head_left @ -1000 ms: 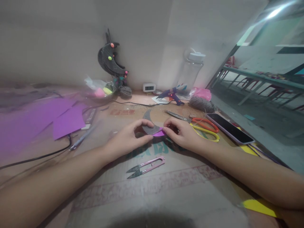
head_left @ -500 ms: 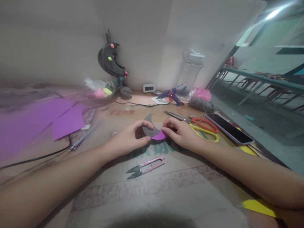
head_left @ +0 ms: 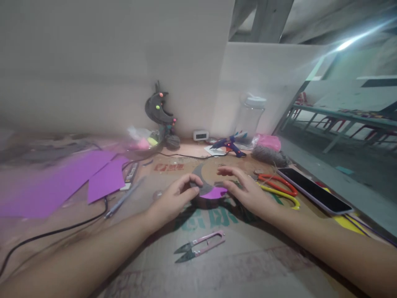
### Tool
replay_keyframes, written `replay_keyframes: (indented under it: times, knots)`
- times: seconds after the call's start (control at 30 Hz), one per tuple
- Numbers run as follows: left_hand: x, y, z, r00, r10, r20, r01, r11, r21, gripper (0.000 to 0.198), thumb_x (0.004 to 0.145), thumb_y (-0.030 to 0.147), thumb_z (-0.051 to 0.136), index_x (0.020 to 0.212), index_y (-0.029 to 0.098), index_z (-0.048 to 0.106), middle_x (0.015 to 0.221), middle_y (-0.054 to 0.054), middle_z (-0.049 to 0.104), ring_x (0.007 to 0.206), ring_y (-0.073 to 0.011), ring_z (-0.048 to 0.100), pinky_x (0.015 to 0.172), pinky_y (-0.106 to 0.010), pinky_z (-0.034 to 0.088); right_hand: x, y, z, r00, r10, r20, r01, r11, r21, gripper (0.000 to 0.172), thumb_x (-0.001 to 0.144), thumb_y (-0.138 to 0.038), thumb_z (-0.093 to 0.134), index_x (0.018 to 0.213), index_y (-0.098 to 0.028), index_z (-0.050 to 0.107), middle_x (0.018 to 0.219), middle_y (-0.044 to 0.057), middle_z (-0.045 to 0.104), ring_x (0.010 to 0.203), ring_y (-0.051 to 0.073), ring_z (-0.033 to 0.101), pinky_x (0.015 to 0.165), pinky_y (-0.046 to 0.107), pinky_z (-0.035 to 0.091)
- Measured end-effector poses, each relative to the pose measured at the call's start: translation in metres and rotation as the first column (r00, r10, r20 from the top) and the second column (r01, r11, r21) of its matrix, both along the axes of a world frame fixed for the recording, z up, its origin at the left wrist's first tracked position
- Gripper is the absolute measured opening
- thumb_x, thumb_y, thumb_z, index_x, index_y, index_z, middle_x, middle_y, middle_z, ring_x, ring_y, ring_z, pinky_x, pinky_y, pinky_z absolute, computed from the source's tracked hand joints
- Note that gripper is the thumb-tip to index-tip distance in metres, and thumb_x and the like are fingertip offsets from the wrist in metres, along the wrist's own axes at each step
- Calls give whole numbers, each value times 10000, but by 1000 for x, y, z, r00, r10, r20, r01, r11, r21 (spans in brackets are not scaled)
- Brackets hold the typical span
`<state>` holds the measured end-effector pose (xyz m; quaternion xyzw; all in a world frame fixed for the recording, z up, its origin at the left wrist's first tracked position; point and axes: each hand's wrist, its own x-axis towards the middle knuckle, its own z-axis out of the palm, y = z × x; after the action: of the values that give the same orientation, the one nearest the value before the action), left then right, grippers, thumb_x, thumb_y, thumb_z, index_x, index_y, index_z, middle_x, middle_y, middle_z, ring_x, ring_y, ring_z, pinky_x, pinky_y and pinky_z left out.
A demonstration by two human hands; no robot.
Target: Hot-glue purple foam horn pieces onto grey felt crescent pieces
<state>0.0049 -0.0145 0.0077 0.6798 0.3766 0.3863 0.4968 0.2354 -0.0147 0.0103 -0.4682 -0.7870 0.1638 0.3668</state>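
A grey crescent-shaped felt piece (head_left: 202,184) lies on the cardboard-covered table with a small purple piece (head_left: 215,192) at its lower tip. My left hand (head_left: 173,199) pinches the crescent's lower left edge between thumb and forefinger. My right hand (head_left: 245,188) hovers just right of the purple piece, fingers stretched out and apart, holding nothing. Pink thread snips (head_left: 200,246) lie nearer to me, in front of both hands.
Orange and yellow scissors (head_left: 277,188) and a dark phone (head_left: 313,194) lie to the right. Purple sheets (head_left: 71,180), a pen and a black cable are on the left. At the back stand a black moon ornament (head_left: 159,109), a glue gun (head_left: 229,145), a clear jar and twine.
My right hand has let go of the purple piece and opened its fingers. The camera has tilted up, so everything sits lower in view. My left hand keeps its hold.
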Motion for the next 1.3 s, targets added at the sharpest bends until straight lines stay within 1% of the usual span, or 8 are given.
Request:
replay_keyframes:
  times: [0.17, 0.3, 0.4, 0.47, 0.67, 0.83, 1.03, 1.3]
  knots:
    - [0, 1, -7, 999, -2, -35, 6, 995, 100, 131, 889, 298, 491, 919, 201, 573, 822, 12, 551, 758, -134, 509, 687, -240, 393, -10, -3, 4, 987, 140, 81, -131, 985, -115, 210, 844, -364, 608, 922, -192, 699, 982, 77, 686, 963, 230, 615, 878, 384, 463]
    - [0, 2, -11, 999, 51, -2, -51, 990, 130, 213, 899, 327, 500, 1061, 215, 582, 982, -23, 603, 900, -156, 558, 799, -261, 434, -15, -6, 2, 997, 72, 11, -64, 944, -324, 223, 833, -376, 600, 773, -182, 691, 786, 41, 682, 721, 177, 623, 636, 286, 479]
    - [2, 3, -11, 993, 15, 117, -29, 992, 120, 449, 911, 333, 501, 1343, 241, 422, 1116, -55, 612, 996, -163, 584, 908, -301, 442, -15, -7, 1, 995, -20, -94, -27, 885, -464, 284, 841, -437, 568, 798, -178, 675, 686, 16, 661, 530, 129, 544, 464, 238, 394]
    - [3, 3, -12, 992, -18, 125, 1, 991, 135, 535, 902, 322, 524, 1403, 232, 361, 1170, -79, 610, 1046, -177, 586, 950, -327, 441, -15, -6, 2, 989, -48, -140, -24, 881, -472, 283, 826, -437, 585, 777, -169, 662, 675, 18, 656, 532, 122, 533, 473, 233, 388]
    - [0, 0, -9, 993, 30, -113, 2, 961, 277, 375, 847, 288, 602, 1217, 224, 586, 1179, -64, 612, 1012, -188, 594, 945, -334, 459, -13, -3, 0, 986, -48, -160, -36, 873, -487, 328, 813, -464, 591, 699, -159, 624, 622, 2, 605, 504, 102, 460, 481, 238, 336]
    - [0, -1, -3, 985, 86, -152, -43, 962, 270, 332, 842, 280, 614, 1169, 223, 627, 1147, -50, 637, 982, -180, 603, 942, -320, 455, -12, 0, -5, 984, 13, -175, -95, 880, -465, 342, 827, -473, 585, 687, -163, 622, 646, 15, 609, 581, 126, 505, 572, 264, 374]
    - [0, 0, 0, 982, 119, -148, -76, 959, 273, 282, 839, 277, 613, 1110, 241, 683, 1024, -36, 671, 930, -188, 620, 888, -325, 479, -12, 0, -5, 980, -2, -199, -96, 872, -480, 325, 807, -481, 614, 784, -163, 676, 717, 28, 650, 638, 146, 552, 610, 272, 407]
    - [0, -1, -5, 981, 128, -144, -76, 945, 317, 285, 886, 265, 549, 1142, 225, 666, 1164, -36, 672, 1103, -189, 585, 999, -309, 417, -13, -2, -3, 974, -40, -223, -79, 861, -502, 369, 753, -520, 646, 786, -154, 683, 717, 24, 648, 651, 144, 560, 636, 261, 421]
